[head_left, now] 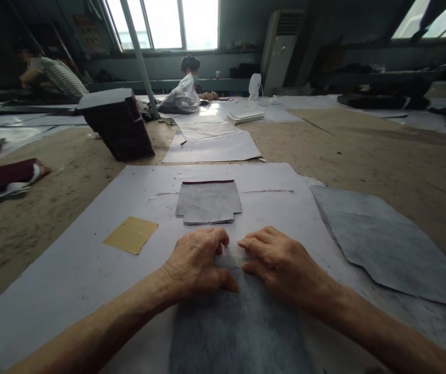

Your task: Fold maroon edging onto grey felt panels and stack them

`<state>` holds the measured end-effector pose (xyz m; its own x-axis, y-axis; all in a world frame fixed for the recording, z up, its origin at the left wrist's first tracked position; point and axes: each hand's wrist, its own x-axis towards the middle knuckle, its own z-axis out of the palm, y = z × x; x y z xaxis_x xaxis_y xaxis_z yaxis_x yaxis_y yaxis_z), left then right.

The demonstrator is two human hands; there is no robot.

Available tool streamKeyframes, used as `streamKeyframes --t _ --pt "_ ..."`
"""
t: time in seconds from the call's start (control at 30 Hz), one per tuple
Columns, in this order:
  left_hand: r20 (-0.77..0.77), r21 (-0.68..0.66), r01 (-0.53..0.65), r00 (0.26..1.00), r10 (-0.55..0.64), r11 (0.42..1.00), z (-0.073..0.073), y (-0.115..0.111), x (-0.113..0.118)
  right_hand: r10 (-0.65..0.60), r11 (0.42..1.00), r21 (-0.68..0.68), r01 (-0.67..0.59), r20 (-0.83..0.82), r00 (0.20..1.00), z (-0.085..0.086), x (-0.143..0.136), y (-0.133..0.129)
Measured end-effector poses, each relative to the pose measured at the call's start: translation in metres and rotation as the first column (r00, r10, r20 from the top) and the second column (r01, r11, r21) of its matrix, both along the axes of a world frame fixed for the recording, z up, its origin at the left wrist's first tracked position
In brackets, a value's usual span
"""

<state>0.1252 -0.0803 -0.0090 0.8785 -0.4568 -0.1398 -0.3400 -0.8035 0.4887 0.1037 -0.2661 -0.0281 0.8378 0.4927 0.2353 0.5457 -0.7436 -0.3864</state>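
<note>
A large grey sheet (238, 332), perhaps leather or fabric, lies in front of me and runs out of the bottom of the view. My left hand (201, 262) is over its far left corner, fingers bent and the thumb apart from them, pointing across the sheet. At the far right corner is my right hand (279, 259), its fingers bent inward with a gap between thumb and forefinger. Whether the fingertips press on the edge cannot be made out. Just beyond both hands rests a small stack of grey notched pieces (209, 202) with a dark red strip along its far edge.
White paper (70, 280) covers the work table (363, 150). A yellow square (131, 235) lies left, a stack of larger grey pieces (390, 239) right. Farther off stand a dark block-like box (117, 127) and a plastic bag (181, 96). Two people sit or lean at the far tables.
</note>
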Motion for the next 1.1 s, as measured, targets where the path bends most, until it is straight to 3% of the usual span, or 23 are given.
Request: streamKeyframes --t 0.17,0.3,0.47,0.7,0.87,1.1 --pt "0.045 -0.103 0.055 0.998 -0.051 0.993 -0.010 0.007 0.001 0.015 0.995 -0.095 -0.024 -0.090 0.996 0.007 -0.001 -0.008" --pt "0.127 -0.241 0.173 0.981 -0.145 0.955 -0.017 0.015 -0.003 -0.006 1.000 -0.005 0.005 -0.076 0.997 0.004 -0.004 -0.013" --pt "0.366 -0.288 0.352 0.900 -0.237 0.891 -0.023 0.020 -0.005 0.029 0.992 0.120 -0.044 0.130 0.991 -0.003 -0.004 -0.017" --pt "0.415 -0.266 0.462 0.847 -0.333 0.846 -0.028 0.021 -0.002 0.182 0.973 0.091 -0.210 0.247 0.952 -0.008 -0.012 -0.024" --pt "0.470 -0.172 0.574 0.762 -0.445 0.801 -0.030 0.025 -0.001 0.251 0.964 -0.002 -0.265 0.333 0.909 -0.008 -0.016 -0.024" --pt "0.408 -0.067 0.620 0.732 -0.546 0.781 -0.026 0.029 -0.002 0.336 0.942 -0.129 -0.311 0.300 0.893 -0.005 -0.016 -0.029"
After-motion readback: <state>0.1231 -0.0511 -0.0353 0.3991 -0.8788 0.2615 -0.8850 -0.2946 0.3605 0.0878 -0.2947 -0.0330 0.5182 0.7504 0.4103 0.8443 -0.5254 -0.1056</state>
